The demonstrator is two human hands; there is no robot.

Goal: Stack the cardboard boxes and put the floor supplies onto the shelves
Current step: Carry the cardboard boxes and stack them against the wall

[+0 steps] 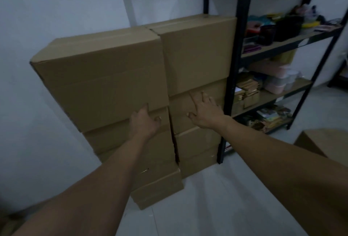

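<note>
Two stacks of brown cardboard boxes stand side by side against the white wall. The left stack's top box [101, 77] is large and juts out over the ones below. The right stack's top box [197, 51] sits next to the black shelf post. My left hand [144, 122] touches the lower front edge of the left top box, thumb up against it and fingers loosely curled under. My right hand [204, 112] lies flat with spread fingers on the second box [182, 107] of the right stack.
A black metal shelving unit [243, 47] stands to the right, its wooden shelves crowded with containers, packets and small items. Another cardboard box [323, 143] sits on the pale floor at the right edge. The lowest left box [158, 190] sticks forward.
</note>
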